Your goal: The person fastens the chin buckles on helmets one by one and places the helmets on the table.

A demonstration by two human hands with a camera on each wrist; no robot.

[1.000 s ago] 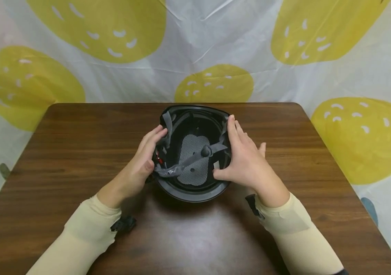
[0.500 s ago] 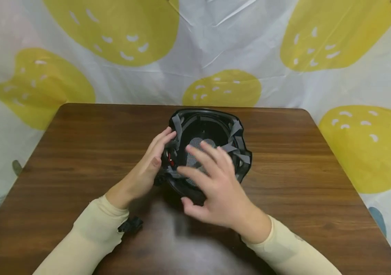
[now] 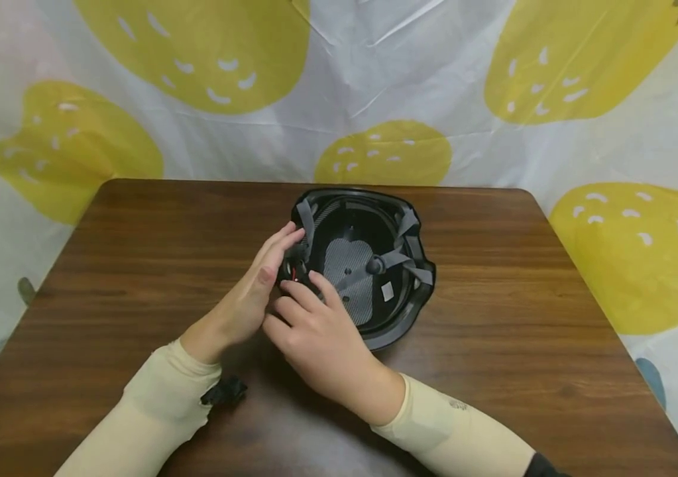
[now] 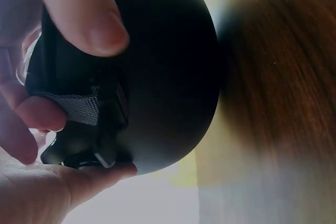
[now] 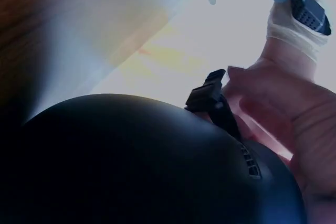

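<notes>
Black helmet [image 3: 362, 262] sits unheld on its right: the right hand [image 3: 322, 346] has crossed left, any pinch hidden. Left hand [image 3: 244, 301] touches that side, fingers straight

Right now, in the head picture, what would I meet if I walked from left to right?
Leftmost yellow shape → left hand → striped grey pad inside the helmet → white sticker → rightmost yellow shape.

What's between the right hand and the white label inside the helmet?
In the head view, the grey pad with a strap across it, then black interior.
</notes>
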